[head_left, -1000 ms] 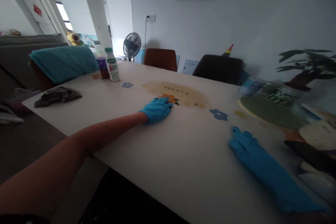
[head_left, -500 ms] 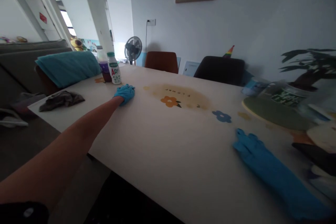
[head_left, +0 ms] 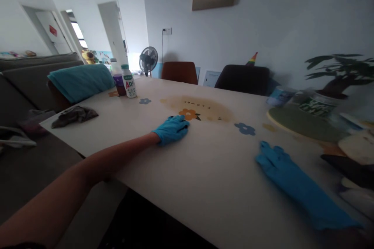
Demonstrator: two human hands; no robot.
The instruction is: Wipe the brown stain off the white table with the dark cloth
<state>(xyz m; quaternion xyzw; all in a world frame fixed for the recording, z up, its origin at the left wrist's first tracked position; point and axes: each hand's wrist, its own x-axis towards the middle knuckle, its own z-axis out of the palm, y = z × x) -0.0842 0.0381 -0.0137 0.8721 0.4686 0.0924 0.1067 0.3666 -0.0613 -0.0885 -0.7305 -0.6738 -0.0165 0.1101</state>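
Observation:
Both my hands wear blue gloves. My left hand point(head_left: 172, 129) lies palm down on the white table point(head_left: 181, 186), its fingers stretched out just below the printed orange flower point(head_left: 188, 114). No object shows in it. On the table's right side rests my right hand point(head_left: 277, 163), fingers apart, below a printed blue flower point(head_left: 245, 128); it appears to hold nothing. A crumpled dark grey cloth point(head_left: 75, 116) lies at the table's left end. Behind it stand a white bottle with a green cap point(head_left: 129, 82) and a bottle with a purple label point(head_left: 118, 81).
A green round mat point(head_left: 289, 124) on the right bears a potted plant point(head_left: 320, 103). A dark flat item point(head_left: 347, 169) lies beside my right forearm. Brown point(head_left: 179, 72) and black point(head_left: 242, 79) chairs stand behind the table; a turquoise towel point(head_left: 83, 79) covers another.
My left hand has slid right and nearer across the table, from beside the bottles to the orange flower, uncovering a blue flower print. My right hand stays at nearly the same spot.

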